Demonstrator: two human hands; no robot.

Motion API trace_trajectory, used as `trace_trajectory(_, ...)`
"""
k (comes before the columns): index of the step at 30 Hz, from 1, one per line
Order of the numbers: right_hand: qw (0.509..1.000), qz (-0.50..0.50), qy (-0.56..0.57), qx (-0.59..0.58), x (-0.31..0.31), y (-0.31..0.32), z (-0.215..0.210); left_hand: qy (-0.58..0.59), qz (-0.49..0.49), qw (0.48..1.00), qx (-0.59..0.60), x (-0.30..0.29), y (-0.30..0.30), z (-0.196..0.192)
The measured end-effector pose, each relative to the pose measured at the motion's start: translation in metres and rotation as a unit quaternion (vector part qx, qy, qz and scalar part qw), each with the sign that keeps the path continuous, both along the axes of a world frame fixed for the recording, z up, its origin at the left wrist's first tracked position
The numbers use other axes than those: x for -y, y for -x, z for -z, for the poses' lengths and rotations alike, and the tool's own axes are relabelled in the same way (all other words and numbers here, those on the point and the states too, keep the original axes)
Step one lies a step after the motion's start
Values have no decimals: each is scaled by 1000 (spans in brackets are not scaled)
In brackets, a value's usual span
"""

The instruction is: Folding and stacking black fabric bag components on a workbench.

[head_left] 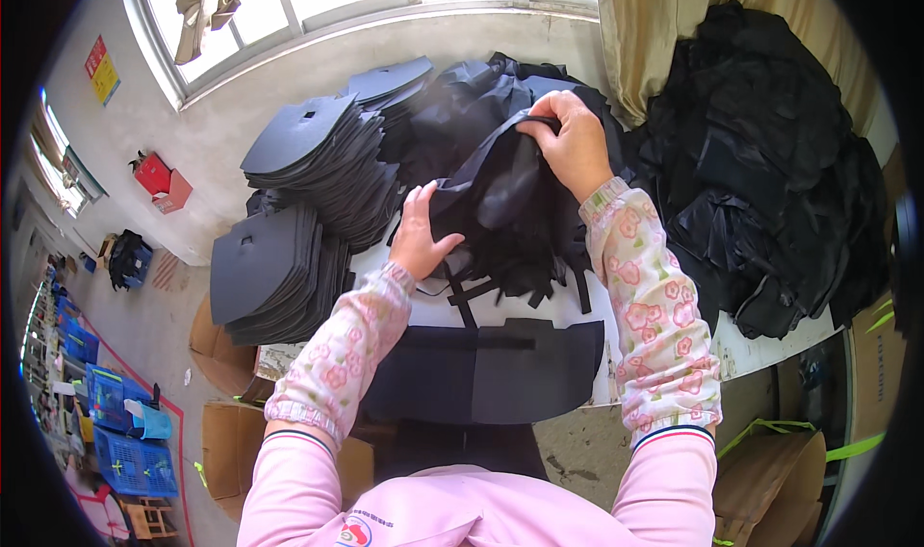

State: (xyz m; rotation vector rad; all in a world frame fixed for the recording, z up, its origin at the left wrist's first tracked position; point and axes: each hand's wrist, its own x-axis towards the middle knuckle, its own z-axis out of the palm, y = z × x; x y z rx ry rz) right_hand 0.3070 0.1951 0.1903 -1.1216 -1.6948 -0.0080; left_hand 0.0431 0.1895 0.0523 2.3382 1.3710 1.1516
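My right hand (575, 148) pinches the upper edge of a black fabric piece (510, 186) between thumb and fingers, lifting it above the table. My left hand (421, 234) is at the piece's left edge, its fingers stretched out and its thumb apart. Below the raised fabric, black straps and strips (462, 297) trail across the white tabletop (549, 313). Nearest to me lies a flat dark panel (443, 379) with a slot, at the table's front edge.
Stacks of dark grey boards (265, 268) with small slots stand at the left. A tall heap of black fabric pieces (760, 162) fills the right, near a beige curtain (640, 42). Cardboard boxes (775, 489) flank the table below; blue crates (135, 462) stand far left.
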Motion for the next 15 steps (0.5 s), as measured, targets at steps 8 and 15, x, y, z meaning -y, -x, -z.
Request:
trace_trajectory(8, 959, 182, 144, 160, -13, -60, 63, 214, -85, 972, -45, -63, 39, 60)
trace_trajectory(15, 991, 42, 115, -56, 28, -54, 32, 549, -2, 755, 360, -53, 5, 40)
